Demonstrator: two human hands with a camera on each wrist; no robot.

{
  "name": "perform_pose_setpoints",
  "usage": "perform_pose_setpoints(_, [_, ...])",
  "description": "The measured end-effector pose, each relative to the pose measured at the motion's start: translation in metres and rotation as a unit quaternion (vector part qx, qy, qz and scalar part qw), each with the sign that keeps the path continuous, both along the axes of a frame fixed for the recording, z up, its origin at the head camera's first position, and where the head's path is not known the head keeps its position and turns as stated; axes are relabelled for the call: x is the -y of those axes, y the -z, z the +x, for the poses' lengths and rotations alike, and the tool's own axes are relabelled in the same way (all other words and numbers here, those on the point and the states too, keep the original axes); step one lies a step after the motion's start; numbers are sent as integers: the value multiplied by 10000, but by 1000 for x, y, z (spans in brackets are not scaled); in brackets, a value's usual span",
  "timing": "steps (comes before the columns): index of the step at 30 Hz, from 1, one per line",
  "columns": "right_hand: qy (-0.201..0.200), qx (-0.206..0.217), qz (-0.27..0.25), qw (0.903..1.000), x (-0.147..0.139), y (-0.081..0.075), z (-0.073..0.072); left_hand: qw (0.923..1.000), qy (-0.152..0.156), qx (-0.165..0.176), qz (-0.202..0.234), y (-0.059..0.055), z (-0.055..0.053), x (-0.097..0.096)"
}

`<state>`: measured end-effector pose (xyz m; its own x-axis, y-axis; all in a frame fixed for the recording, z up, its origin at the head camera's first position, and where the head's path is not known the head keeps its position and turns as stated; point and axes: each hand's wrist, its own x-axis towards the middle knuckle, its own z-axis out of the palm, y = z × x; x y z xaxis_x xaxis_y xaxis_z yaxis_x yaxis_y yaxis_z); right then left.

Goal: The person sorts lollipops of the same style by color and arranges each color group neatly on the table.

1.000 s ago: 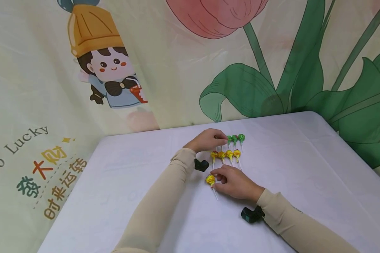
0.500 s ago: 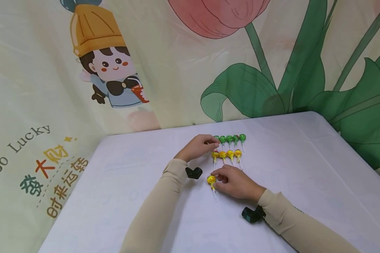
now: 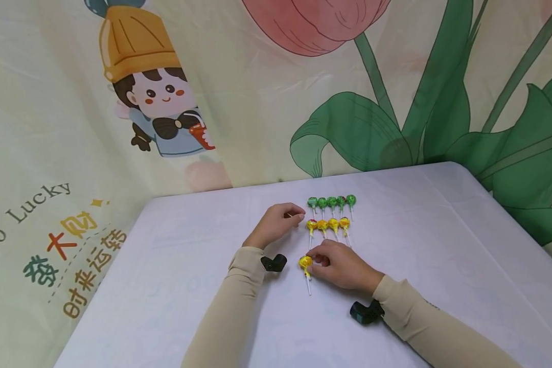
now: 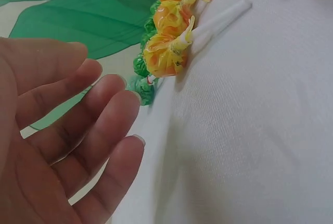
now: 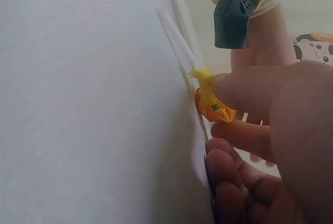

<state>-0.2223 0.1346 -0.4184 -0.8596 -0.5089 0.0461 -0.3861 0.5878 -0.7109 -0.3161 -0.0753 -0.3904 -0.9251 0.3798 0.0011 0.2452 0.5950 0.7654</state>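
Note:
My right hand (image 3: 345, 265) pinches a yellow-wrapped lollipop (image 3: 305, 262) between thumb and index finger. Its white stick points toward me, and in the right wrist view the lollipop (image 5: 213, 107) lies close along the tabletop. My left hand (image 3: 276, 223) hovers left of the rows, holding nothing; the left wrist view has its fingers (image 4: 112, 117) spread and loosely bent. Beside that hand are a back row of several green lollipops (image 3: 331, 202) and, nearer me, a row of several yellow lollipops (image 3: 334, 224), sticks toward me.
A white cloth covers the table (image 3: 188, 245). Behind it hangs a backdrop (image 3: 253, 102) printed with a cartoon child, a flower and leaves. Each wrist wears a dark camera, such as the one (image 3: 367, 312) at the right sleeve.
My left hand has drawn back to the left and toward me, uncovering the whole green row. The right hand stays put while the yellow lollipop's stick has swung round to point more straight toward me.

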Motion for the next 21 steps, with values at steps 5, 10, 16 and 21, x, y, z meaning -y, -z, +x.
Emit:
perform_pose_setpoints(5, [50,59,-6,10000,0,0,0,9998,-62,-199,-74,2,8,1])
perform_pose_setpoints(10, [70,133,-5,9999,1,0,-1,9998,-52,-178,-63,0,17,-2])
perform_pose_setpoints(16, [69,104,44,9999,1,0,-2,9997,2,-234,-6,1,22,-4])
perform_pose_setpoints(21, [89,-4,112,9999,2,0,-3,9996,13,-297,15,6,21,-1])
